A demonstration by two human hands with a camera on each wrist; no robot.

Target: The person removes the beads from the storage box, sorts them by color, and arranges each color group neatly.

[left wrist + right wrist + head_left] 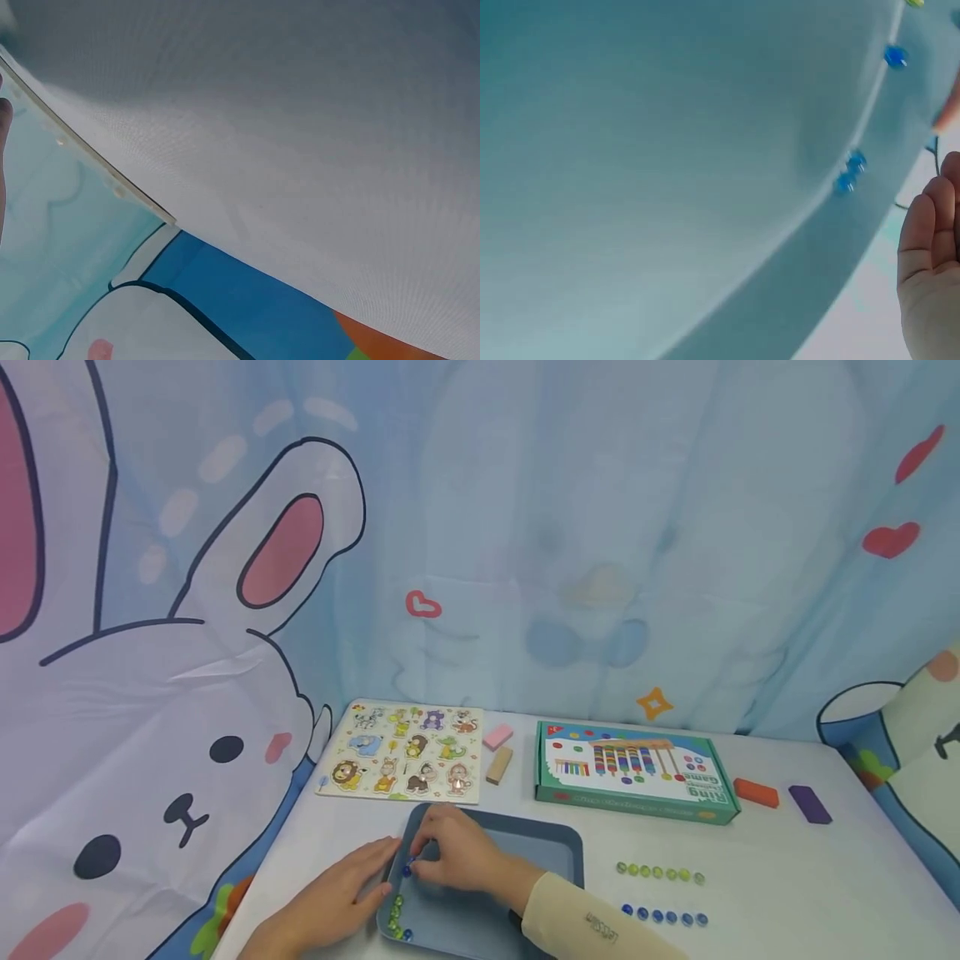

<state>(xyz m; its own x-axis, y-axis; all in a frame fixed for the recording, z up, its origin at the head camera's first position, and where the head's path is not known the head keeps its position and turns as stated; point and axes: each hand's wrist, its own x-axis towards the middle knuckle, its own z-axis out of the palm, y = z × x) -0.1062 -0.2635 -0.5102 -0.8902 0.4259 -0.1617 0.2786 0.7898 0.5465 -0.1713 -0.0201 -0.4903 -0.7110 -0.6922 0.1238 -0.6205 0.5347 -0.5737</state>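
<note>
A grey-blue tray (558,847) lies at the table's near edge. Several green marbles (396,906) and a blue one (406,934) sit along its left wall. My right hand (418,862) reaches across into the tray's left part. Its curled fingertips pinch a blue marble (407,870). My left hand (378,870) lies flat on the white table, its straight fingers touching the tray's left rim. The right wrist view shows the tray floor (667,150), blue marbles (851,171) against its wall, and the left hand (930,255) outside it. The left wrist view shows only tablecloth.
Right of the tray lie a row of green marbles (657,872) and a row of blue marbles (663,917). Behind are an animal puzzle board (405,752), a green game box (633,770), and pink (497,736), wooden (498,766), orange (756,792) and purple (810,804) blocks.
</note>
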